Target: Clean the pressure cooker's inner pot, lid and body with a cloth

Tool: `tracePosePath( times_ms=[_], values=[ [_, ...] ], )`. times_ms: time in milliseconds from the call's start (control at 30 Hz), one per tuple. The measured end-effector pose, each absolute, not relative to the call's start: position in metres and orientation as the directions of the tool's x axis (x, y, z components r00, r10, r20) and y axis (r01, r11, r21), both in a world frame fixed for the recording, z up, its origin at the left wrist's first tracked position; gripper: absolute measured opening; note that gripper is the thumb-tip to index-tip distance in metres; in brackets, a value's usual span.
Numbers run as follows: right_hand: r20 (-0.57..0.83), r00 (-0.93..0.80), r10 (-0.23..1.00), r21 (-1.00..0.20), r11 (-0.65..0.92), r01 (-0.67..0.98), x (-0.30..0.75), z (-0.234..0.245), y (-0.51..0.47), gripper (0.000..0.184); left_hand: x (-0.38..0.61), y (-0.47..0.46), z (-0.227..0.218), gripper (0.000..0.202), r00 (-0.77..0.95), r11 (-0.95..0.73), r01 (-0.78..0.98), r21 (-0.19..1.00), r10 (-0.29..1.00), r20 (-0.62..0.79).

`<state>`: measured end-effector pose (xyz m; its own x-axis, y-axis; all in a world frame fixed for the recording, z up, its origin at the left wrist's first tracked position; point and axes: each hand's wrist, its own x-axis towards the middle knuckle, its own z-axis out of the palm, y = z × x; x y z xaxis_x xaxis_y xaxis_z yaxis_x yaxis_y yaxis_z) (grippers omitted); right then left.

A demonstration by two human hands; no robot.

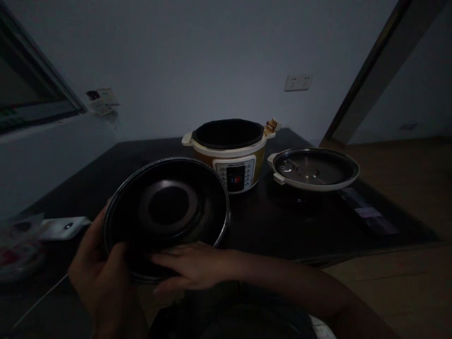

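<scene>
A round black pot (169,202) with a shiny rim is tilted so that its inside faces me. My left hand (106,273) grips its left side, thumb over the rim and fingers behind. At the lower rim, my right hand (197,266) lies with its fingers inside the pot and its thumb below the edge. Behind the pot stands a cream and gold electric cooker (240,155), uncovered, with a dark inside and a lit display. Its cream-rimmed lid (314,172) lies upside down to the right.
The dark table (275,226) stands against a pale wall with a socket (298,82). A white power strip (65,228) and a clear plastic bag (21,249) are at the left. A dark flat packet (369,212) lies near the right edge.
</scene>
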<state>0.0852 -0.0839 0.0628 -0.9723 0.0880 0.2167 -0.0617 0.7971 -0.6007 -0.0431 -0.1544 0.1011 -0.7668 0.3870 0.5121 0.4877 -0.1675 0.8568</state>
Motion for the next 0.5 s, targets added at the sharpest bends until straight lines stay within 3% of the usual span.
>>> tracePosePath(
  times_ms=[100,167,233,333,500],
  values=[
    [0.173,-0.982,0.07,-0.686,0.724,-0.069,0.085,0.068,-0.082,0.067,-0.038,-0.153,0.106,0.053,-0.792,-0.182,0.477,0.86,0.335,0.51],
    [0.12,-0.991,0.054,-0.633,0.773,-0.035,0.089,0.067,-0.077,0.067,-0.04,-0.152,0.107,0.051,-0.818,-0.192,0.461,0.866,0.287,0.499],
    [0.071,-0.996,0.049,-0.481,0.877,0.009,0.096,0.064,-0.066,0.067,-0.043,-0.152,0.106,0.051,-0.834,-0.205,0.443,0.873,0.264,0.485],
    [-0.005,-0.996,0.09,-0.153,0.984,0.09,0.103,0.062,-0.04,0.059,-0.05,-0.154,0.103,0.053,-0.825,-0.222,0.432,0.874,0.294,0.483],
    [-0.067,-0.973,0.219,0.323,0.928,0.186,0.096,0.084,0.008,0.047,-0.054,-0.158,0.106,0.052,-0.765,-0.171,0.459,0.872,0.423,0.486]
  ],
)
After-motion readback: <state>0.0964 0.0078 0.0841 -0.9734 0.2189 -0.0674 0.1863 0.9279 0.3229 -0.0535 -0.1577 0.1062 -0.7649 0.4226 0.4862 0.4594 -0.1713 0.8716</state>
